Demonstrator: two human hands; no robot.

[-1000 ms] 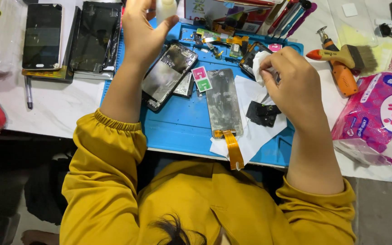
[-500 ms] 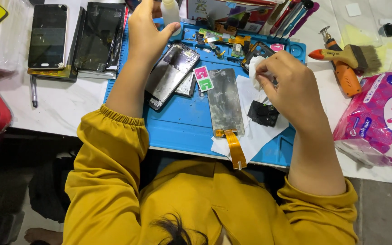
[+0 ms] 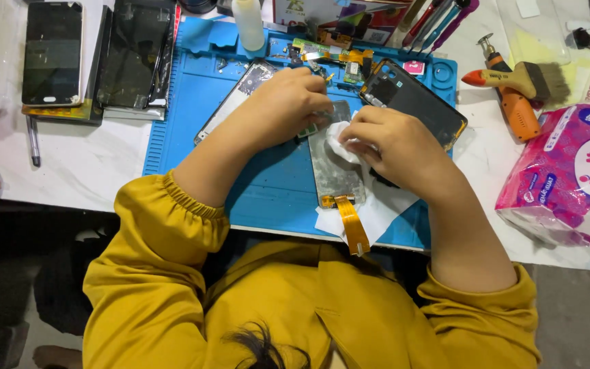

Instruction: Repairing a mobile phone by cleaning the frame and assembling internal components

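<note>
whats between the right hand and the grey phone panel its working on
A crumpled white tissue wad, pinched in the right hand and pressed on the grey panel; shown in the head view.

Grey phone display panel lies flat and lengthwise, its far end under the fingertips of the left hand, its surface dull and smudged. An orange flex ribbon trails from its near end, well short of either grip. A crumpled white wipe is pinched in the right hand, pressed onto the panel's upper half just beside the left fingertips.
</note>
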